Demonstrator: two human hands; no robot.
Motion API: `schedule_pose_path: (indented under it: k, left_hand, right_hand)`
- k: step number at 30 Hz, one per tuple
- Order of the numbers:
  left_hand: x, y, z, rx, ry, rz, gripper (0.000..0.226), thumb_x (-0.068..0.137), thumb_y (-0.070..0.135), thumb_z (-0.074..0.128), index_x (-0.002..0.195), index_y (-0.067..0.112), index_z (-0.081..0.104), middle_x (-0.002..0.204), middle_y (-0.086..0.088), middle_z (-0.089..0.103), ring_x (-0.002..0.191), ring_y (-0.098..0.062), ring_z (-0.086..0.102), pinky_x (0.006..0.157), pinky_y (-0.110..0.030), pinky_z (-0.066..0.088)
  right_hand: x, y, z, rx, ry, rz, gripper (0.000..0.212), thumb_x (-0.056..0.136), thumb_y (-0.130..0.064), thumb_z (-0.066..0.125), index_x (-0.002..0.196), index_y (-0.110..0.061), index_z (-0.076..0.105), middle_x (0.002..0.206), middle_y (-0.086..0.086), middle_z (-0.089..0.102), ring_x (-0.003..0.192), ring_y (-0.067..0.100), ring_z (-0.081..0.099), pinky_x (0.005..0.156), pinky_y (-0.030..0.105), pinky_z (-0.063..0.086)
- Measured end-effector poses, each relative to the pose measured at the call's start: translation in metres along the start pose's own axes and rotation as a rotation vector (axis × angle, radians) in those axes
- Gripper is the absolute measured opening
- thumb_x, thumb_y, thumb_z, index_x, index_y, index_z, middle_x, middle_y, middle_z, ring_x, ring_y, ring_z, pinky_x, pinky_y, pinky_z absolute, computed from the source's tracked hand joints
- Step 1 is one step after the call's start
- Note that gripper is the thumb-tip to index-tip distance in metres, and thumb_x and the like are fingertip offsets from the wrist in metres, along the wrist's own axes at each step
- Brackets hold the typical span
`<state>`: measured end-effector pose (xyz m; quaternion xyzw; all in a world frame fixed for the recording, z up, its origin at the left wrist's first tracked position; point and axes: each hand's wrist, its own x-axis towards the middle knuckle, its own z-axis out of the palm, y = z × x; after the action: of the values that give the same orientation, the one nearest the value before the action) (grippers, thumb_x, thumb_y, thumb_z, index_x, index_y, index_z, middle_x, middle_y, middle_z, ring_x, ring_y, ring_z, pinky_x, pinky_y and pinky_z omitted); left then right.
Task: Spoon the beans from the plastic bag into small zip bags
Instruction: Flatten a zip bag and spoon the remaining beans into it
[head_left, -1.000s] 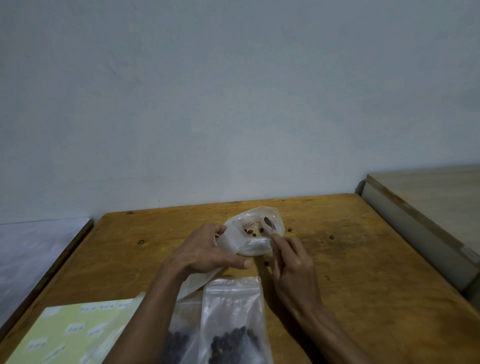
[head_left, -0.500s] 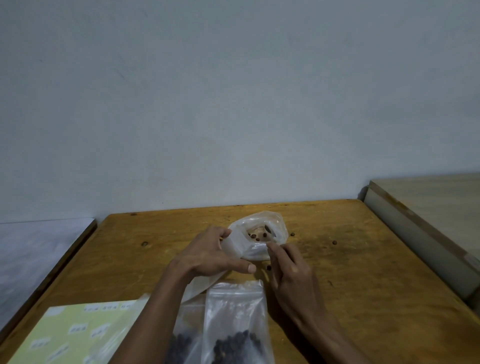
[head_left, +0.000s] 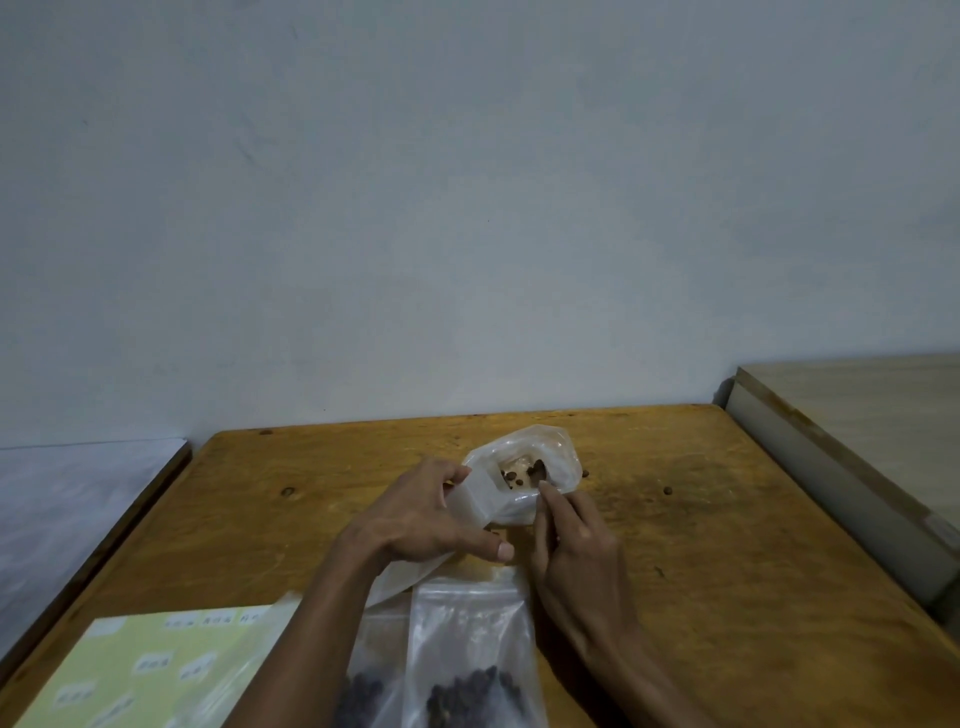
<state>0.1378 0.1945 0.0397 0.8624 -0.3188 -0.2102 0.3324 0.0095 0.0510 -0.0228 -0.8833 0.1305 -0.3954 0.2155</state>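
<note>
Plastic bag held open on the wooden table

The plastic bag (head_left: 519, 488), a few beans (head_left: 522, 474) inside, is gripped at its side by the left hand (head_left: 421, 519); its near rim is pinched by the right hand (head_left: 576, 551). Two zip bags (head_left: 467, 654) with dark beans lie just nearer, beside a green sheet (head_left: 150, 670).

The right hand (head_left: 571, 551) is now drawn a little back toward the person, and its fingers (head_left: 553, 496) stand at the near edge of the plastic bag's (head_left: 519, 483) mouth, where one second ago they reached further in. The dark spoon bowl (head_left: 539, 469) now lies lower among the beans (head_left: 517, 475). The left hand (head_left: 421, 519) grips the bag's side slightly closer to the opening.
</note>
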Motion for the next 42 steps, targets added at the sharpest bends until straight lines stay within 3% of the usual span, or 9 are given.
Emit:
schedule_pose_path:
  k: [3, 6, 9, 14, 17, 25, 28, 36, 42]
  left_hand:
    - [-0.003, 0.003, -0.001, 0.010, -0.007, 0.033, 0.081, 0.049, 0.055, 0.095, 0.116, 0.033, 0.056, 0.122, 0.010, 0.056, 0.112, -0.011, 0.054, 0.087, -0.030, 0.054]
    - [-0.002, -0.002, -0.005, 0.022, 0.016, 0.042, 0.098, 0.045, 0.062, 0.092, 0.129, 0.030, 0.053, 0.125, 0.013, 0.051, 0.117, -0.011, 0.050, 0.092, -0.032, 0.050]
    - [0.001, -0.006, -0.009, -0.008, 0.039, 0.051, 0.116, 0.036, 0.071, 0.090, 0.137, 0.027, 0.051, 0.131, 0.011, 0.053, 0.122, -0.013, 0.051, 0.100, -0.039, 0.050]
    - [0.004, 0.008, -0.014, -0.057, 0.042, 0.148, 0.099, 0.039, 0.062, 0.093, 0.128, 0.036, 0.057, 0.129, 0.014, 0.056, 0.120, -0.009, 0.054, 0.101, -0.040, 0.051]
    - [0.008, 0.008, -0.017, -0.040, 0.036, 0.173, 0.103, 0.037, 0.067, 0.093, 0.129, 0.035, 0.058, 0.129, 0.014, 0.059, 0.119, -0.009, 0.057, 0.102, -0.042, 0.052]
    - [0.007, -0.021, -0.011, 0.071, 0.040, 0.025, 0.118, 0.029, 0.073, 0.090, 0.132, 0.028, 0.054, 0.126, 0.007, 0.058, 0.116, -0.016, 0.056, 0.095, -0.041, 0.054]
    - [0.006, -0.020, -0.006, 0.080, 0.091, 0.008, 0.114, 0.033, 0.063, 0.092, 0.134, 0.026, 0.052, 0.127, 0.007, 0.054, 0.114, -0.014, 0.053, 0.086, -0.033, 0.051]
    - [0.001, -0.012, -0.001, 0.056, 0.165, -0.006, 0.099, 0.046, 0.057, 0.095, 0.129, 0.025, 0.051, 0.118, 0.011, 0.052, 0.102, -0.007, 0.054, 0.081, -0.033, 0.054]
    - [-0.001, -0.007, 0.000, 0.040, 0.154, -0.017, 0.104, 0.050, 0.053, 0.096, 0.136, 0.024, 0.047, 0.123, 0.009, 0.050, 0.107, -0.009, 0.052, 0.082, -0.031, 0.053]
  right_hand:
    - [0.006, -0.002, 0.001, 0.094, 0.037, 0.128, 0.025, 0.093, -0.005, 0.064, 0.117, -0.008, 0.071, 0.095, 0.005, 0.067, 0.077, 0.009, 0.059, 0.068, 0.009, 0.041]
    - [0.010, -0.001, -0.002, 0.239, 0.108, 0.322, 0.020, 0.098, -0.013, 0.059, 0.112, -0.014, 0.073, 0.095, -0.002, 0.070, 0.084, 0.008, 0.063, 0.072, 0.014, 0.044]
    - [0.013, -0.001, -0.011, 0.461, 0.103, 0.636, 0.019, 0.101, -0.026, 0.054, 0.101, -0.020, 0.072, 0.079, -0.003, 0.072, 0.075, 0.010, 0.068, 0.063, 0.021, 0.050]
    - [0.018, -0.001, -0.011, 0.843, 0.151, 1.051, 0.015, 0.101, -0.020, 0.056, 0.096, -0.018, 0.070, 0.073, 0.010, 0.075, 0.063, 0.021, 0.069, 0.068, 0.041, 0.062]
    - [0.022, 0.003, -0.005, 0.968, 0.174, 1.167, 0.014, 0.101, -0.015, 0.056, 0.103, -0.013, 0.070, 0.078, 0.014, 0.076, 0.067, 0.023, 0.070, 0.073, 0.044, 0.063]
    - [0.029, 0.012, -0.016, 1.051, 0.196, 1.167, 0.011, 0.100, -0.012, 0.056, 0.099, -0.009, 0.067, 0.073, 0.011, 0.073, 0.065, 0.020, 0.069, 0.067, 0.035, 0.060]
    - [0.034, 0.013, -0.021, 1.049, 0.202, 1.141, 0.012, 0.099, -0.010, 0.057, 0.101, -0.006, 0.068, 0.069, 0.011, 0.072, 0.063, 0.022, 0.068, 0.071, 0.040, 0.059]
    - [0.047, 0.003, -0.062, 0.982, 0.164, 1.007, 0.013, 0.100, -0.009, 0.054, 0.101, -0.006, 0.067, 0.076, 0.011, 0.068, 0.061, 0.017, 0.065, 0.058, 0.028, 0.056]
    - [0.048, -0.023, -0.071, 0.927, 0.013, 0.826, 0.013, 0.100, -0.015, 0.055, 0.095, -0.012, 0.067, 0.066, 0.003, 0.069, 0.062, 0.017, 0.067, 0.068, 0.036, 0.059]
